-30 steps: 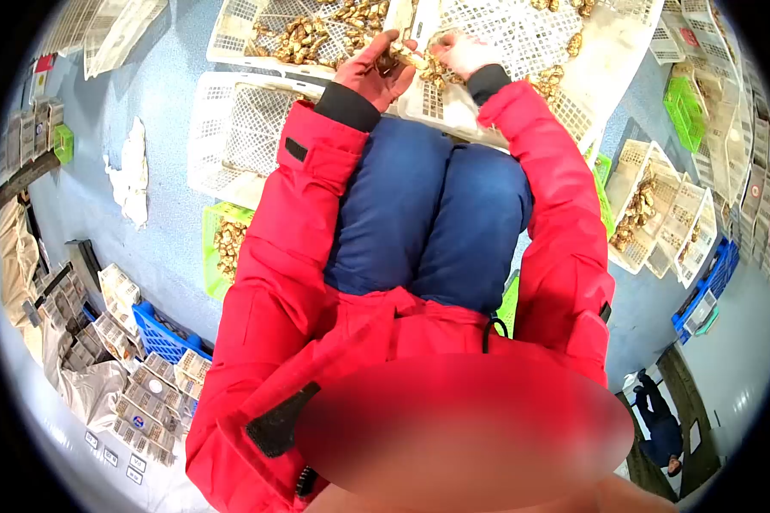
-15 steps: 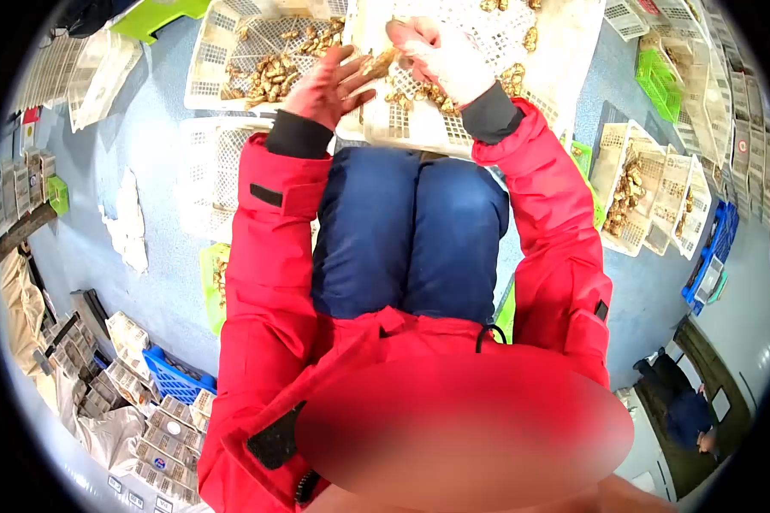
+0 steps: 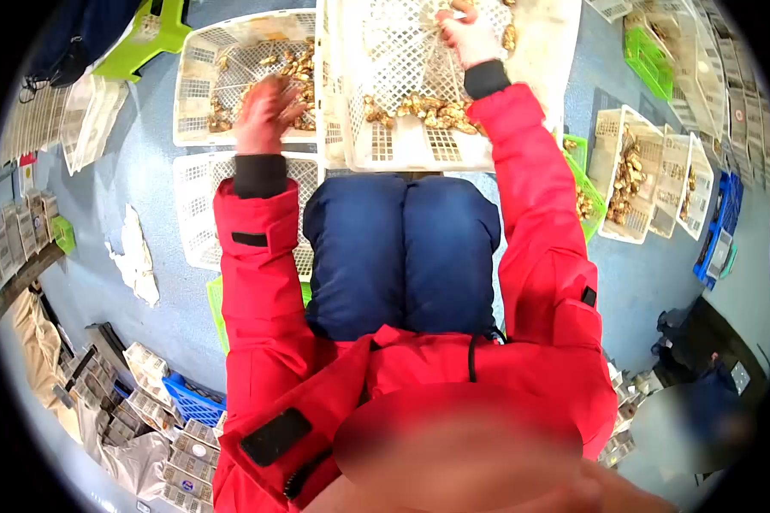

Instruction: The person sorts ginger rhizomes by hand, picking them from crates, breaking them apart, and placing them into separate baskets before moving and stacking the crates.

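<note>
My left hand [image 3: 265, 114], blurred by motion, is over the near part of the left white basket [image 3: 181, 103]; its fingers look apart and I see nothing held. Knobbly brown pieces [image 3: 298, 67] lie in that basket beside the hand. Over the far part of the middle white crate [image 3: 338, 141], my right hand [image 3: 470, 38] is closed, with a small brown lump [image 3: 464, 6] at its fingertips. More brown lumps [image 3: 441, 113] are gathered along the crate's near side. Their exact kind is unclear.
Another white basket [image 3: 198, 209] sits on the floor at left. Green baskets [image 3: 592, 205] and white baskets of brown lumps [image 3: 626, 184] stand at right. A green stool [image 3: 145, 38] is at far left, and a white cloth [image 3: 135, 261] lies on the blue floor.
My left hand has moved left and down, from beside the middle crate to the left basket. My right hand has shifted right and up. The baskets sit lower in view.
</note>
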Available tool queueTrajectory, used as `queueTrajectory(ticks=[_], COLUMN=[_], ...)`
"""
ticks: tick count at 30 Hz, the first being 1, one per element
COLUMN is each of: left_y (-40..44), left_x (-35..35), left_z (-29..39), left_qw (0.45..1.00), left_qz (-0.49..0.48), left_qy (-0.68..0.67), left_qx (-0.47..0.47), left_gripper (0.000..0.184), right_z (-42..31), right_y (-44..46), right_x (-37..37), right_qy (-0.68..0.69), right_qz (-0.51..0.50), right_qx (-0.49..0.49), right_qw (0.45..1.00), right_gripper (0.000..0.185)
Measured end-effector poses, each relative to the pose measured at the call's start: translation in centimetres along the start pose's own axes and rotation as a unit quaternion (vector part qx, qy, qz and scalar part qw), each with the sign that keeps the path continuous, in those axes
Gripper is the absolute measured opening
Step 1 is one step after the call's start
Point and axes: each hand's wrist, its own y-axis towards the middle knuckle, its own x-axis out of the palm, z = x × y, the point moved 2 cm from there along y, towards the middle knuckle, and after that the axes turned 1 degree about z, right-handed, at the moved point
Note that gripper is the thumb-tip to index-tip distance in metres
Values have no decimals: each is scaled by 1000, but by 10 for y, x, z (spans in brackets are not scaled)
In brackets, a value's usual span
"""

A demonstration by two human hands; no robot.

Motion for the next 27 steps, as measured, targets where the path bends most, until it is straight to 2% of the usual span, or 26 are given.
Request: queueTrajectory(ticks=[1, 3, 5, 6, 7, 8, 9, 10, 11, 12, 13, 14, 16, 17, 18, 19, 20, 22, 23, 24, 25, 26, 27], left_y=[-8, -7, -7, -7, -11, -9, -7, -4, 8, 13, 16, 43, 75, 53, 28, 6, -3, -6, -8, -3, 7, 22, 25], left_x=[36, 69, 85, 83, 82, 72, 53, 33, 10, -8, -37, -99, -155, -122, -86, -39, -5, 42, 62, 76, 89, 94, 106], left_z=[1, -16, -26, -30, -30, -31, -33, -32, -37, -37, -37, -71, -98, -71, -42, -22, -13, -22, -30, -46, -58, -77, -77], left_qw=[997, 982, 963, 954, 958, 959, 958, 965, 982, 984, 992, 999, 968, 974, 977, 985, 998, 982, 958, 939, 928, 940, 949], left_qz=[-46, -140, -189, -206, -191, -192, -192, -153, -42, 61, 65, 46, 111, 134, 158, 128, 51, -138, -233, -288, -298, -330, -301], left_qy=[-5, -21, -60, -80, -90, -123, -154, -169, -129, -127, -101, 14, 171, 126, 79, 32, 10, -60, -50, -72, -79, 40, 31], left_qx=[-67, -121, -182, -205, -192, -168, -146, -130, -130, -107, -43, 19, 146, 130, 116, 113, 44, -116, -157, -174, -210, -75, -89], left_gripper=[48, 46, 43, 40, 40, 39, 38, 40, 38, 39, 43, 50, 57, 53, 48, 35, 29, 34, 46, 46, 45, 44, 44], right_z=[-11, -47, -83, -62, -41, -2, 2, 35, 28, 34, 42, 36, 19, 25, 32, 37, 38, 36, 37, 28, 34, 11, -16], right_y=[-27, -77, -90, -65, -41, -1, 9, 28, 24, 30, 32, 26, 13, 15, 16, 18, 24, 26, 25, 12, 7, -14, -36], right_x=[2, 12, 2, -11, -24, -47, -59, -67, -60, -57, -55, -55, -60, -62, -63, -65, -65, -65, -64, -61, -54, -45, -33], right_qy=[69, 81, -157, -381, -579, -552, -607, -637, -668, -669, -670, -636, -565, -513, -534, -552, -568, -536, -520, -378, -189, -84, -67], right_qz=[-86, -258, -243, -115, 24, 114, 126, 163, 165, 186, 206, 211, 223, 231, 204, 180, 157, 140, 132, 78, 50, -43, -130], right_qx=[-49, -10, -70, -138, -144, -197, -85, -100, -72, -64, -55, -55, -59, -4, 18, 38, 52, 48, 50, 25, 1, 54, 43], right_qw=[993, 963, 955, 907, 802, 802, 780, 747, 723, 717, 711, 740, 792, 827, 821, 813, 807, 831, 843, 922, 981, 994, 988], right_gripper=[42, 41, 42, 44, 47, 42, 31, 26, 19, 21, 23, 25, 28, 31, 31, 32, 33, 35, 36, 34, 28, 23, 27])
